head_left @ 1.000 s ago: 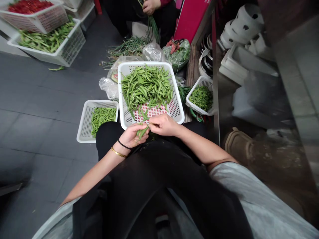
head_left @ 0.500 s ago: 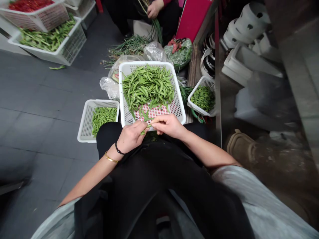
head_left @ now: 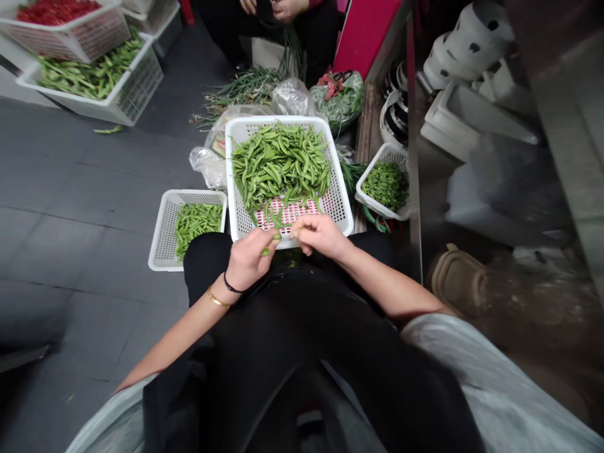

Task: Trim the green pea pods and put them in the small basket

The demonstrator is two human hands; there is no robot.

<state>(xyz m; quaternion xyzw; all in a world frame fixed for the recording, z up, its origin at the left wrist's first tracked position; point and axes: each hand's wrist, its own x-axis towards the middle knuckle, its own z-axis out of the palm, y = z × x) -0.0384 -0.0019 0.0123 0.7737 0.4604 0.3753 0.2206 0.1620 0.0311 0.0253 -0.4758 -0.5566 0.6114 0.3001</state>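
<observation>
The left hand (head_left: 249, 257) has its grip clamped on green pods (head_left: 265, 251); the right hand (head_left: 323, 236) pinches, fingertips together, contents unclear, near the white basket (head_left: 340, 182).

Head-worn view, forward and down over the grip
The camera sits above and behind the left hand (head_left: 250, 255) and right hand (head_left: 321, 236), near enough to take in both forearms (head_left: 172, 343), with black clothing (head_left: 297, 340) nearer than the grip and the perforated pea-pod basket (head_left: 338, 200) just beyond it.
</observation>
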